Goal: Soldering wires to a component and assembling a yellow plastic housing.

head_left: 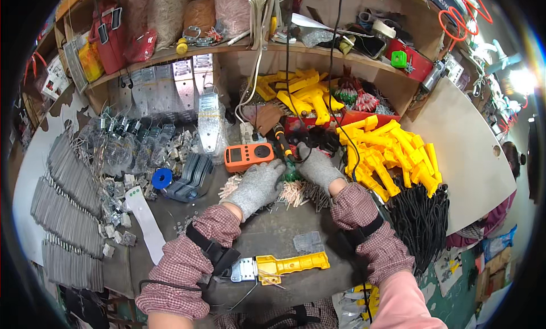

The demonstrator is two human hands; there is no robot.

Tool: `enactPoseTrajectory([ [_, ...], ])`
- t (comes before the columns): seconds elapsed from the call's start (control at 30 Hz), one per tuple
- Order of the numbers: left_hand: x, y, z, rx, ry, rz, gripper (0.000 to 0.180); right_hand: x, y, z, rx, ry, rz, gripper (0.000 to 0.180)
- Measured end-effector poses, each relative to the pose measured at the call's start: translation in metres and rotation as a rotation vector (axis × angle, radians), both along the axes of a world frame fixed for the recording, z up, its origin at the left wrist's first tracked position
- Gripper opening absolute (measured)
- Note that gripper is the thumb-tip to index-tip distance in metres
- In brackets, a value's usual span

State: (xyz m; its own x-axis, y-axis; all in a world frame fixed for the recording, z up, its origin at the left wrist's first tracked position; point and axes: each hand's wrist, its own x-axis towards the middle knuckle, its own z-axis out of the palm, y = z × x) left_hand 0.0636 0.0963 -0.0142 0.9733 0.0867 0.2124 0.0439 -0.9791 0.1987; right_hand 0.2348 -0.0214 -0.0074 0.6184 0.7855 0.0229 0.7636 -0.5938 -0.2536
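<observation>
Grey knit gloves cover both hands, which are close together at the back middle of the bench. My left hand has its fingers bent together beside a green bundle; what they hold is hidden. Across from it, my right hand is curled at the edge of some dark parts, its fingertips partly hidden. A black-and-yellow-handled screwdriver stands between and behind the hands. Just behind my left hand is an orange meter with a small screen and a socket. Nearer me lies a yellow handle joined to a metal plate.
Pale short wires lie under the hands. Yellow handle shells and black cords are heaped right. Stacked grey metal strips, a blue spool and small metal parts are left. Cables hang from the shelf.
</observation>
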Motion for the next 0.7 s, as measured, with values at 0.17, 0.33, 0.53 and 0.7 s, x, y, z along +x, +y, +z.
enactPoseTrajectory([
  [0.17,0.011,0.005,-0.018,0.020,0.007,-0.002,0.045,-0.029,-0.018,0.017,-0.007,-0.150,0.026,0.040],
  [0.33,-0.002,-0.004,0.003,0.039,-0.113,-0.004,0.042,-0.072,-0.104,0.030,0.199,-0.109,0.080,0.025],
  [0.53,-0.128,-0.053,0.042,-0.378,0.392,-0.423,0.051,-0.127,-0.166,0.012,0.308,0.151,0.006,0.019],
  [0.7,-0.171,-0.075,0.013,-0.404,0.210,-0.480,0.049,-0.188,-0.178,0.045,0.393,0.790,0.232,0.016],
])
